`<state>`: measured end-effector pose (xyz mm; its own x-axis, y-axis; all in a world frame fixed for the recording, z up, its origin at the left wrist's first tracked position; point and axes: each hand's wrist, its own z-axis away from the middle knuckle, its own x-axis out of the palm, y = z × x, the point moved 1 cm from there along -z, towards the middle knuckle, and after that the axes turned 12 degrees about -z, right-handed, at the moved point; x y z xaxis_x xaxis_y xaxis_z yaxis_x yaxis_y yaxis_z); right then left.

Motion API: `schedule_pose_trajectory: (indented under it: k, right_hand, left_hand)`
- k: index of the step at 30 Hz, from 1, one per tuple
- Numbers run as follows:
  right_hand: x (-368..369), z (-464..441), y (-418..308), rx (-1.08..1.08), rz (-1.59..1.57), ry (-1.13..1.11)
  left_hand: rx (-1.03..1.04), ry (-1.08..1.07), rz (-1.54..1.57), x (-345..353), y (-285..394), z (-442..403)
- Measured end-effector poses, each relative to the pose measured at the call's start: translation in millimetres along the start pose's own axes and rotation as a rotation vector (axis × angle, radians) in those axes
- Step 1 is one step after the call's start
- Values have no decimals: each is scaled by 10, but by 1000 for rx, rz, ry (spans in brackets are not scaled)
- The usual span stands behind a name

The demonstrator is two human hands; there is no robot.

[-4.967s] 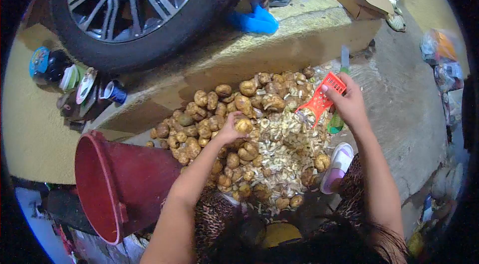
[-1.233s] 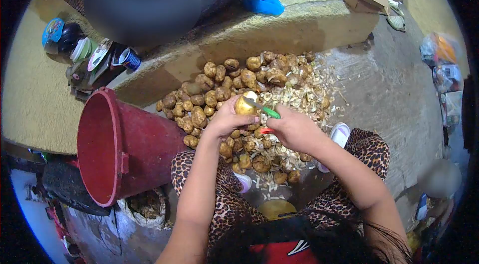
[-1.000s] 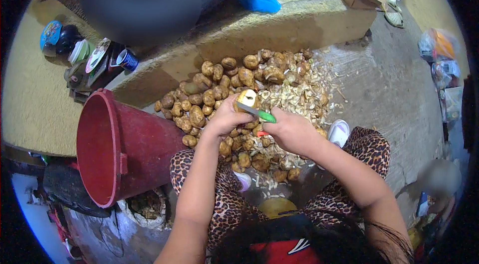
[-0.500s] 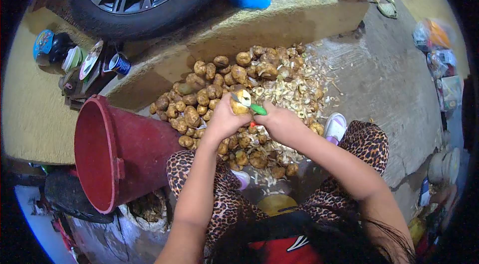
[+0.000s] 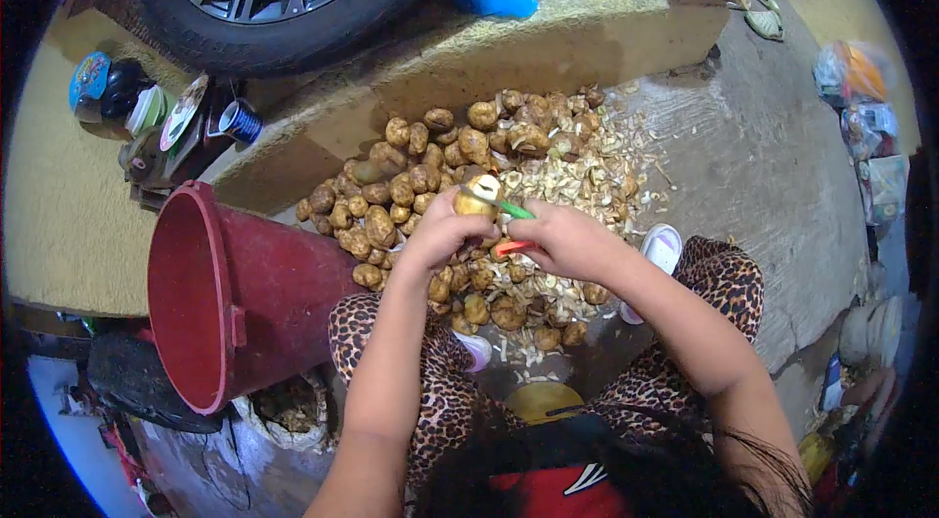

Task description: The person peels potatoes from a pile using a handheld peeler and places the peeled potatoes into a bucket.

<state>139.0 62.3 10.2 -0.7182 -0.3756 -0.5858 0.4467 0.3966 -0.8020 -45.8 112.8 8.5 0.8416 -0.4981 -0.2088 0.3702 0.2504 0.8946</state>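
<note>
Green-handled knife (image 5: 514,210) and orange tool (image 5: 514,247): clamped in right grip (image 5: 562,239) | part-peeled, potato-like piece (image 5: 475,206): clamped in left grip (image 5: 443,232), blade across it | brown pile (image 5: 377,193), pale peelings (image 5: 587,180): floor below | red bucket (image 5: 284,288): tilted, left

The right hand (image 5: 562,239), no longer out over the right side of the peelings (image 5: 587,176), is now close beside the left hand (image 5: 440,229). The green-handled knife (image 5: 515,211) no longer points away from the potato (image 5: 474,208); its blade now lies against it. Once brown all over, the potato in the left hand now shows pale flesh at its top. More of the orange plastic tool (image 5: 514,249) pokes out below the right hand than half a second ago.
</note>
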Motion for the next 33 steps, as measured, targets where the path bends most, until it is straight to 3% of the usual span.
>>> schedule_pose_trajectory:
  k: [2,4,5,9,17,27,33]
  right_hand:
    - [-51,42,-52,-73,-109,-7]
    - [-115,46,-30,-112,-320,-42]
    - [-150,57,21,15,-489,-118]
    - [-217,72,64,135,-791,-153]
    - [-316,161,5,158,-849,-221]
    - [-373,215,-29,144,-747,-395]
    - [-57,203,29,70,-616,-259]
  left_hand:
    - [-148,1,-42,-61,60,3]
    - [10,76,-33,-45,-5,-34]
    - [55,60,-32,-43,-25,-22]
    - [134,-102,29,-35,21,47]
    - [170,-237,34,-84,5,47]
    - [242,-294,-276,-65,154,157]
    - [307,-261,-266,-18,12,20]
